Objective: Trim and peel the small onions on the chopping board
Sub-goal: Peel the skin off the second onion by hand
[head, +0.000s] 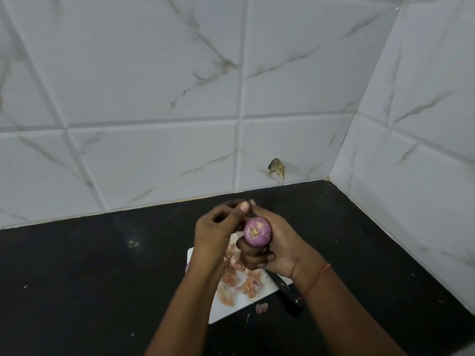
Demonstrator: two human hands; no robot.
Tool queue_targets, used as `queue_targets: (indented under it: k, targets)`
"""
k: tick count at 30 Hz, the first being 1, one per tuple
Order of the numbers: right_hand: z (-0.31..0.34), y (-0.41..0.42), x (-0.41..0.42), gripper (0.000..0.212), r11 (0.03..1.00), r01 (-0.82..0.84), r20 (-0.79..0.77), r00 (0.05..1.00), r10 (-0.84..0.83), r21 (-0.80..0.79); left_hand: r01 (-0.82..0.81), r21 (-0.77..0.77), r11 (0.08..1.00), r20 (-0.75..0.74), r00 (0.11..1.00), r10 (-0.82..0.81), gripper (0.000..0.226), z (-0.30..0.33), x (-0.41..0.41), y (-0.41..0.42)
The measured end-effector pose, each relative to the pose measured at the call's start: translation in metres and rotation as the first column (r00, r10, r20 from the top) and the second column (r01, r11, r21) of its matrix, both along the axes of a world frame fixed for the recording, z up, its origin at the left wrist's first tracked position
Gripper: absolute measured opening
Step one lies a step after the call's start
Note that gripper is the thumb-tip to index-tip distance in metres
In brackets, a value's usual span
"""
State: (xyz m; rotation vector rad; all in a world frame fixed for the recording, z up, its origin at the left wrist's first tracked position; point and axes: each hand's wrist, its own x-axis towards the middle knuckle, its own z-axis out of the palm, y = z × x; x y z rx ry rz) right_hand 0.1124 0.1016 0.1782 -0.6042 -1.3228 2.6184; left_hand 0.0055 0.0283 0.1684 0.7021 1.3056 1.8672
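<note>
The two forearms come in from the lower edge, the right one wearing a red thread [317,280] at the wrist. Beyond and under them lies the black countertop [90,265], backed by marble-veined white wall tiles [154,86] with a chipped hole [277,167] low on one. A white chopping board [237,303] sits on the counter, strewn with onion skins [232,277]; a black-handled knife [289,294] lies across its right corner.

The right hand [279,249] curls round a small purple onion [257,231], held up above the board, its trimmed end facing the camera and its long axis pointing away. The left hand [214,233] has thumb and fingertips pinched together at the onion's upper left edge; what they nip is blurred. A skin scrap [261,307] lies just off the board.
</note>
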Motion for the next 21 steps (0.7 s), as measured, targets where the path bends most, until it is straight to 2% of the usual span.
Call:
queue_targets:
  k: [2,3,4,5,7,10,14,18,21]
  targets:
    - [0.001,0.0,-0.004,0.052,0.988,0.154,-0.008,0.988,-0.154,0.003,-0.061,-0.039,0.997,-0.058,0.997,0.059,0.045,-0.001,-0.005,-0.001]
    - [0.001,0.0,-0.005,0.052,0.969,0.249,-0.003,0.969,-0.249,0.014,-0.049,-0.042,0.998,-0.114,0.993,0.044,0.041,-0.003,-0.007,-0.003]
    - [0.002,0.0,-0.006,0.052,0.943,0.332,-0.002,0.943,-0.332,0.035,-0.009,-0.045,0.999,-0.185,0.983,0.001,0.03,-0.005,-0.008,-0.004]
    - [0.002,-0.001,-0.006,0.051,0.913,0.404,-0.013,0.915,-0.404,0.057,0.05,-0.054,0.997,-0.243,0.968,-0.062,0.031,-0.006,-0.007,-0.005]
    - [0.003,-0.004,-0.008,0.041,0.861,0.502,-0.095,0.864,-0.494,0.084,0.123,-0.062,0.991,-0.242,0.961,-0.134,0.049,-0.008,-0.002,-0.007]
    - [-0.001,-0.007,-0.009,0.03,0.824,0.558,-0.25,0.815,-0.523,0.095,0.154,-0.03,0.988,-0.215,0.964,-0.157,0.035,-0.01,0.006,-0.008]
    - [-0.005,-0.009,-0.008,0.049,0.775,0.599,-0.337,0.785,-0.52,0.202,0.159,0.007,0.987,-0.295,0.944,-0.15,0.04,-0.016,0.006,-0.008]
    - [-0.008,-0.018,-0.012,0.052,0.735,0.638,-0.398,0.751,-0.526,0.232,0.007,0.101,0.995,-0.322,0.946,0.026,0.04,-0.015,0.018,-0.002]
    - [-0.013,-0.025,-0.013,0.053,0.686,0.673,-0.391,0.731,-0.559,0.276,-0.091,0.137,0.986,-0.224,0.967,0.12,0.033,-0.007,0.024,0.003]
